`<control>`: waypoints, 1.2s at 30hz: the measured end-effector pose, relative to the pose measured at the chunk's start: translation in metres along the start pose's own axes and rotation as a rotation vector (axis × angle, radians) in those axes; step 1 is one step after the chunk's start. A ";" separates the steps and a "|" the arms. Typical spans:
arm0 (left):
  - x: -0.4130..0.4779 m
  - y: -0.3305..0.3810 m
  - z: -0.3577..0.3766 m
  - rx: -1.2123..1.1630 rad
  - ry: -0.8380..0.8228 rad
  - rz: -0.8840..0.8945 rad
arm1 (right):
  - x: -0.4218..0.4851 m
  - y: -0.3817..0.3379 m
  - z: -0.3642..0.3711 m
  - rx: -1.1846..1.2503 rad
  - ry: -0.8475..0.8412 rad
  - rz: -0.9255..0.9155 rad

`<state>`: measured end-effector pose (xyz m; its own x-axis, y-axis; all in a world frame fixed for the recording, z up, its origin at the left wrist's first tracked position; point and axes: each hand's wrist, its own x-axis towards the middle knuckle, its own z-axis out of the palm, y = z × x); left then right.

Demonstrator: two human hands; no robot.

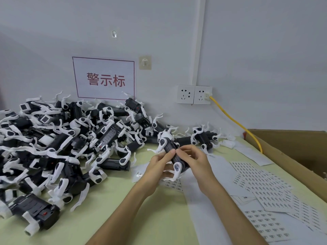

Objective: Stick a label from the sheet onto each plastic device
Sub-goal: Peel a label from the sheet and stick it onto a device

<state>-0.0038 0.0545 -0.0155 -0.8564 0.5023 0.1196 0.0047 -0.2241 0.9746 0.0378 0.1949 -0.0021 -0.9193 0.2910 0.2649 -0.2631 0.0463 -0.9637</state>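
A black plastic device (170, 148) with white curved legs is held up over the table's middle. My left hand (158, 166) grips it from the left and below, thumb on its top face. My right hand (192, 159) holds its right side, thumb tip pressed on the same face beside the left thumb. Whether a label lies under the thumbs is hidden. Label sheets (265, 190) printed with small black marks lie spread to the right. One partly used sheet (172, 184) lies under my hands.
A large heap of the same black-and-white devices (58, 144) covers the left of the green table (123, 209). Two more devices (203, 137) lie behind my hands. A cardboard box (290, 149) stands at the right edge. A yellow cable (235, 121) runs from the wall sockets.
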 end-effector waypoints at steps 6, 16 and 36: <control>-0.002 -0.003 0.005 0.116 -0.089 0.020 | -0.001 -0.004 -0.002 0.061 0.093 0.042; -0.007 -0.001 0.004 -0.045 -0.145 -0.017 | -0.002 -0.010 -0.005 0.231 -0.040 0.130; -0.003 0.006 -0.001 -0.231 0.062 -0.019 | 0.001 0.004 0.003 -0.074 0.006 0.078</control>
<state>-0.0019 0.0510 -0.0099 -0.8851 0.4578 0.0834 -0.1235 -0.4039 0.9065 0.0348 0.1926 -0.0058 -0.9342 0.3026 0.1888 -0.1679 0.0939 -0.9813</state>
